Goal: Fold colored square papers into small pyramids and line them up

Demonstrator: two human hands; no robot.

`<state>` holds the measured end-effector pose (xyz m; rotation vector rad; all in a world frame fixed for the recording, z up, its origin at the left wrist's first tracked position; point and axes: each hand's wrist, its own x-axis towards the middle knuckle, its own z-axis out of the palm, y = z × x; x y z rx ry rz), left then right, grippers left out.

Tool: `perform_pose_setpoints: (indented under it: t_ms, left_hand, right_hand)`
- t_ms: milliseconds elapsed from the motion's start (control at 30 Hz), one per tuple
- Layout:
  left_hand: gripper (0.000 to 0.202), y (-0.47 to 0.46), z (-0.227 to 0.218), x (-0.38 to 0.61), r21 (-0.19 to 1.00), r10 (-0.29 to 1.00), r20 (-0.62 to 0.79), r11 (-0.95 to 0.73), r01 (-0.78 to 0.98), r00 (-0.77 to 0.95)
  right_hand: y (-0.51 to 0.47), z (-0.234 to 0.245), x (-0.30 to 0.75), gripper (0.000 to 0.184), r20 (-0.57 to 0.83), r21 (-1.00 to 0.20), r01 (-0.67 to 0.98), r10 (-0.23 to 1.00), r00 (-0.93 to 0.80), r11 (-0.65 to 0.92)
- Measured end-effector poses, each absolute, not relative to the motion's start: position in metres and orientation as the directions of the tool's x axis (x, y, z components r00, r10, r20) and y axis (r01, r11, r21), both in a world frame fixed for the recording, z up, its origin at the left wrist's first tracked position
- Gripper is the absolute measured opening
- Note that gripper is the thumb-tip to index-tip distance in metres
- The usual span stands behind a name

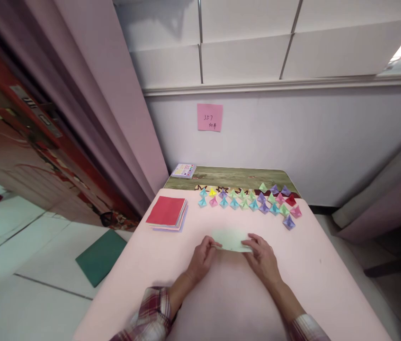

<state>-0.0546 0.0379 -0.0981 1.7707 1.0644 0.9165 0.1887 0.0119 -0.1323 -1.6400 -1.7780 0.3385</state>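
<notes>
Pinching pale paper rectangle (231, 240) | left hand (201, 259), right hand (264, 260) clamped on ends | pointed paper shapes (253, 205) beyond

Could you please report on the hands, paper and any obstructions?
Left hand, right hand holding opposite ends. Pale green paper between them. Folded pieces beyond, not obstructing.

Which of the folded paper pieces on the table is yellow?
The yellow piece in the back row, second from the left end, between a blue piece and a purple piece, behind a pink piece. It alone is bright yellow.
</notes>
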Motion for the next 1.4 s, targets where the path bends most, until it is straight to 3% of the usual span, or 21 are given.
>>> perform_pose_setpoints:
  t_ms: [100, 267, 333, 400, 533, 700, 833, 1033, 1200, 1400]
  left_hand:
    - [0.014, 0.048, -0.108, -0.046, 0.911, 0.969, 0.138, -0.205, 0.359, 0.203]
    - [0.056, 0.054, -0.123, -0.03, 0.808, 0.954, 0.3, -0.252, 0.532, -0.004]
    - [0.053, 0.051, -0.124, -0.026, 0.674, 0.909, 0.414, -0.344, 0.653, 0.05]
    - [0.036, 0.046, -0.123, -0.024, 0.529, 0.86, 0.465, -0.459, 0.714, 0.208]
    - [0.024, 0.042, -0.118, -0.023, 0.398, 0.809, 0.399, -0.577, 0.713, 0.432]
    - [0.023, 0.041, -0.113, -0.023, 0.392, 0.815, 0.375, -0.572, 0.721, 0.442]
    - [0.023, 0.04, -0.112, -0.025, 0.41, 0.811, 0.371, -0.58, 0.704, 0.453]
    - [0.022, 0.04, -0.113, -0.027, 0.426, 0.811, 0.382, -0.581, 0.694, 0.444]
    - [0.02, 0.04, -0.112, -0.026, 0.425, 0.809, 0.39, -0.583, 0.693, 0.441]
    - [0.019, 0.04, -0.111, -0.027, 0.432, 0.801, 0.406, -0.593, 0.68, 0.44]
  right_hand:
    - [0.023, -0.128, 0.181, 0.03, 0.259, -0.627, 0.776, 0.958, 0.121, 0.072]
    - [0.028, -0.128, 0.17, 0.028, 0.276, -0.606, 0.795, 0.928, 0.251, -0.035]
    - [0.026, -0.129, 0.169, 0.036, 0.262, -0.606, 0.793, 0.928, 0.265, -0.055]
    - [0.027, -0.128, 0.171, 0.04, 0.227, -0.611, 0.787, 0.934, 0.275, -0.083]
    - [0.042, -0.118, 0.176, 0.039, 0.069, -0.586, 0.791, 0.962, 0.266, -0.176]
    - [0.078, -0.095, 0.179, 0.049, -0.072, -0.451, 0.884, 0.992, 0.1, -0.122]
    - [0.095, -0.088, 0.178, 0.042, -0.231, -0.438, 0.883, 0.97, 0.07, -0.168]
    - [0.089, -0.095, 0.174, 0.027, -0.176, -0.517, 0.841, 0.981, 0.076, -0.158]
    - [0.086, -0.106, 0.172, 0.05, -0.163, -0.626, 0.748, 0.975, 0.148, -0.219]
    - [0.075, -0.111, 0.176, 0.022, -0.232, -0.739, 0.624, 0.965, 0.118, -0.254]
